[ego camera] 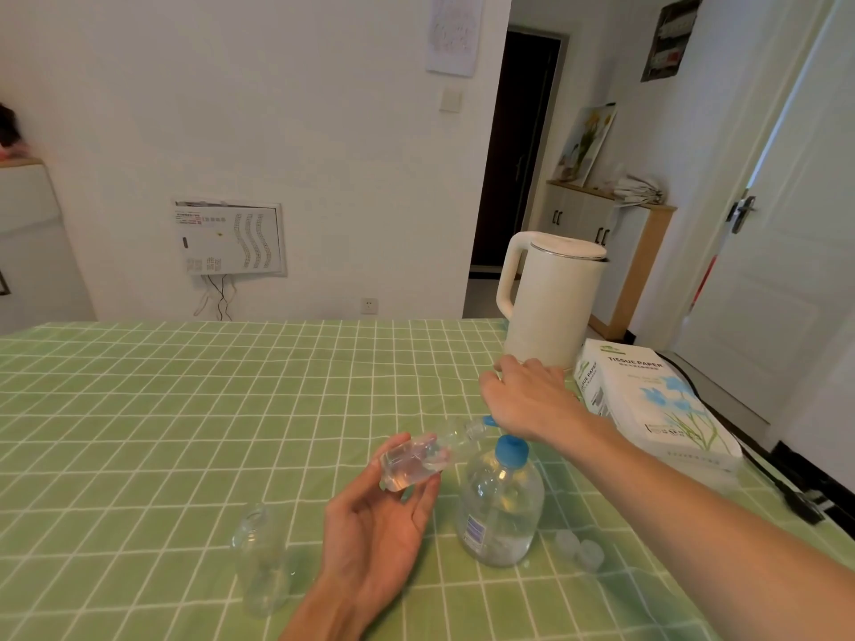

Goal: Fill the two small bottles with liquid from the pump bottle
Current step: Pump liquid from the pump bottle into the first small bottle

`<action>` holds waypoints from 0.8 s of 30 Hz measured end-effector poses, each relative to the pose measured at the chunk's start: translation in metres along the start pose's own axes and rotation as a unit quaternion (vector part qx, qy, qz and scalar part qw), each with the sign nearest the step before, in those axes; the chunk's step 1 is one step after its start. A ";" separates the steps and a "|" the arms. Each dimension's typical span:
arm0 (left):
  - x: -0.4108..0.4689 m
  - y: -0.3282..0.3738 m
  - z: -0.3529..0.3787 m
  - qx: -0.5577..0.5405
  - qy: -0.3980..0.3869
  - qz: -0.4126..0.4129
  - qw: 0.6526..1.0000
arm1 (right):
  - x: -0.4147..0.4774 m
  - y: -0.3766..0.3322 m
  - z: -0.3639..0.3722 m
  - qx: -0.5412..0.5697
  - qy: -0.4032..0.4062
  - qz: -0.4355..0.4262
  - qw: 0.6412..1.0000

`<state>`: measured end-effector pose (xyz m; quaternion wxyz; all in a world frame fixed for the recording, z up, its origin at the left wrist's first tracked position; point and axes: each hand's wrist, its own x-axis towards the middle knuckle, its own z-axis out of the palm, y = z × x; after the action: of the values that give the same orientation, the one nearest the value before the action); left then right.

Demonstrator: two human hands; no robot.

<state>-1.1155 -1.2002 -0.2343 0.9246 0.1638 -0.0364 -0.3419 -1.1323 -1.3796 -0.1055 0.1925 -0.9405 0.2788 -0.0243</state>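
A clear pump bottle with a blue pump head stands on the green checked tablecloth, partly filled with clear liquid. My right hand lies over the top of the blue pump, palm down, fingers loosely bent. My left hand holds a small clear bottle tilted on its side, its mouth at the blue nozzle. Some liquid lies inside this small bottle. A second small clear bottle stands upright to the left of my left wrist; its fill level is unclear.
Two translucent caps lie right of the pump bottle. A white kettle stands at the table's far right, with a tissue paper box beside it. A black cable runs along the table's right edge.
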 end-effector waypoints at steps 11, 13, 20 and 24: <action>0.001 -0.001 -0.001 -0.008 -0.028 -0.002 1.000 | 0.003 0.005 0.011 0.032 -0.005 0.017 0.999; 0.001 -0.002 0.000 -0.007 -0.029 -0.003 1.000 | 0.000 0.005 0.010 0.026 0.004 0.012 1.000; 0.000 -0.001 0.001 0.021 -0.044 -0.008 0.999 | -0.003 0.004 0.008 0.041 0.024 0.004 0.999; -0.002 -0.003 0.003 0.050 -0.057 0.006 0.997 | -0.004 0.004 0.009 0.065 0.027 -0.013 0.997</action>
<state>-1.1195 -1.2018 -0.2320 0.9139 0.1899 -0.1067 -0.3426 -1.1361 -1.3775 -0.1156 0.2456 -0.9284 0.2697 -0.0703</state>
